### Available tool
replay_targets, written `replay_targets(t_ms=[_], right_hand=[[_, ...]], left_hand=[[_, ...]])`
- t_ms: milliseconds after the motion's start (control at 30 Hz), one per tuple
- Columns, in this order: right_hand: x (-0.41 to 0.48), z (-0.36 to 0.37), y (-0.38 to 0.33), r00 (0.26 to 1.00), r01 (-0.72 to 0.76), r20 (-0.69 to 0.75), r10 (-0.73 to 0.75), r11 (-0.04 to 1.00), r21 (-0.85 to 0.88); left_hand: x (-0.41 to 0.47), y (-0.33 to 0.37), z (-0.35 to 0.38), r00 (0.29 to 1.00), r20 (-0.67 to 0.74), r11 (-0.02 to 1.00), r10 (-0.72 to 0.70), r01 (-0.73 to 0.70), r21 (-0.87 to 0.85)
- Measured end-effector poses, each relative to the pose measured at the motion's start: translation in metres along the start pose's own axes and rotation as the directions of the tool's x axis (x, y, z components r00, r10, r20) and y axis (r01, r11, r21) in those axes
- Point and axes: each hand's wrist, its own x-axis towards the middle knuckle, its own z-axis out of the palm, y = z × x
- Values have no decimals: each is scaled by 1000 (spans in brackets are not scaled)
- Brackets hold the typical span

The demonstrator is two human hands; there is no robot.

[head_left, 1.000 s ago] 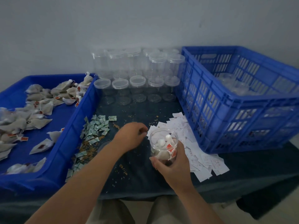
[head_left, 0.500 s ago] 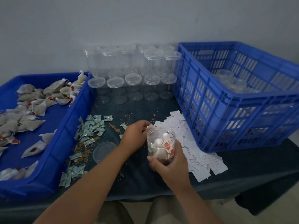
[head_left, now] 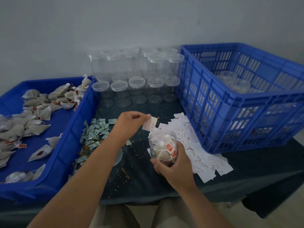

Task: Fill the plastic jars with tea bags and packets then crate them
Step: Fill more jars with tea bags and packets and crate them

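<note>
Grey wall behind, dark-cloth bench in front. Right hand is wrapped round a clear plastic jar, fingers curled on its lower half; the jar is upright, lid off, and part full of tea bags in jar with red tags. Left hand sits up and left of the jar, with thumb and fingertips pinching one white packet that hangs just above and left of the jar mouth. Pile of white packets is spread on the bench right of the right hand. Green packets are scattered left of the left hand, with loose tea crumbs around them. Clear lid lies flat, partly hidden under the left forearm. Blue tray is far left of the left hand and holds loose tea bags. Empty lidded jars stand in rows beyond both hands against the wall. Blue crate is right of and beyond the right hand, with crated jars inside; their contents are unclear.
</note>
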Motion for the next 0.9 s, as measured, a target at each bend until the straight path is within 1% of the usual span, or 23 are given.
replay_targets(t_ms=[33,67,100,133,167,200,267,300,333,367,433,467,500,533,567,600,633,667,700,733,833,867,900], right_hand=[[0,0,-1,1000,0,1,0,1000,-1],[0,1,-2,1000,3,1,-3,1000,-1],[0,1,-4,1000,12,0,-12,1000,-1],[0,1,-6,1000,26,-1,-26,1000,-2],[0,0,-7,999,41,1,-41,999,-3],[0,0,-9,999,54,6,-54,999,-5],[-1,-2,-9,998,66,16,-65,998,-12],[-1,-2,-8,998,65,19,-65,998,-15],[-2,-2,-7,998,62,21,-62,998,-12],[-2,-2,-6,998,58,20,-58,998,-7],[-3,-2,-5,998,56,24,-56,998,-4],[-3,-2,-5,998,57,27,-56,998,-11],[-4,-2,-4,998,57,30,-57,998,-17],[-4,-2,-4,998,57,34,-56,998,-19],[-4,-2,-4,998,54,41,-53,998,-18],[-4,-2,-4,998,50,50,-49,999,-16],[-4,-1,-4,997,46,58,-45,999,-13],[-4,-1,-3,997,42,66,-41,999,-12],[-4,-1,-2,996,38,76,-37,999,-8],[-4,-1,-1,996,36,87,-35,999,-4],[-6,-1,-2,994,56,100,-53,998,-30],[-6,-1,-3,993,60,106,-56,997,-40],[-6,-1,-3,992,62,113,-56,997,-44]], left_hand=[[-6,9,-7,996,93,997,-10,17,-75],[-11,16,-11,980,201,993,4,20,-113],[-17,23,-13,954,298,994,28,4,-106],[-22,28,-12,929,367,998,47,-26,-63],[-26,31,-7,914,402,998,55,-63,5],[-28,31,-2,915,399,990,59,-105,95],[-33,27,10,939,335,942,78,-180,284],[-35,24,15,951,300,919,80,-187,347],[-36,21,17,958,276,914,72,-174,367],[-36,20,16,964,258,931,59,-146,333],[-33,19,9,975,223,984,20,-59,169],[-31,16,2,985,170,995,13,-30,97],[-30,12,-8,995,100,995,16,-26,100],[-29,6,-20,999,43,981,22,-30,190],[-29,-3,-34,1000,27,937,14,-23,348],[-31,-15,-46,998,54,841,-35,0,541],[-33,-28,-55,988,91,704,-125,24,710],[-37,-41,-61,969,102,569,-226,46,821],[-42,-52,-63,951,97,482,-293,60,874],[-47,-60,-63,943,88,451,-321,70,890],[-53,-73,-62,970,43,500,-239,85,862],[-53,-72,-63,980,14,534,-201,97,840],[-52,-69,-64,988,-16,600,-153,106,793]])
